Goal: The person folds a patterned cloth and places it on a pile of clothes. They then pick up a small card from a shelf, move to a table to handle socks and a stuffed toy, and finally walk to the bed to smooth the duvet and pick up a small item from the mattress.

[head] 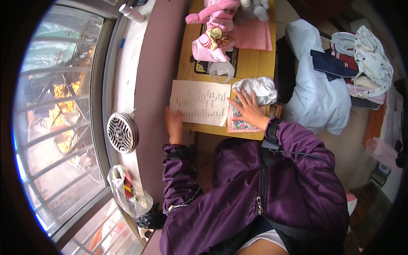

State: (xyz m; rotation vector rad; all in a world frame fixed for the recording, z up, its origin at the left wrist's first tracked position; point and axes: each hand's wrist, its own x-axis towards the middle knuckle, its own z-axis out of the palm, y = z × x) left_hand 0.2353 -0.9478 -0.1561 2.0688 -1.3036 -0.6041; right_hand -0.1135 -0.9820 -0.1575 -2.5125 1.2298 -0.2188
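A sheet of paper or open notebook page (200,101) with rows of handwriting lies on the yellow wooden table (253,65). At its lower left edge is my left hand (174,125), touching the page; whether the fingers pinch it is not clear. My right hand (250,110) rests palm down with its fingers spread. Beneath those fingers are a bunched white cloth (259,89) and a pink floral-printed booklet or pouch (239,125), both partly covered by the hand.
Beyond the paper stands a translucent round container (221,72). Pink patterned fabric (213,41), a pink cloth (253,35) and a grey plush toy (255,11) occupy the far end. Clothes (322,86) are piled at right. A plastic bag (127,191) sits by the barred window (63,111).
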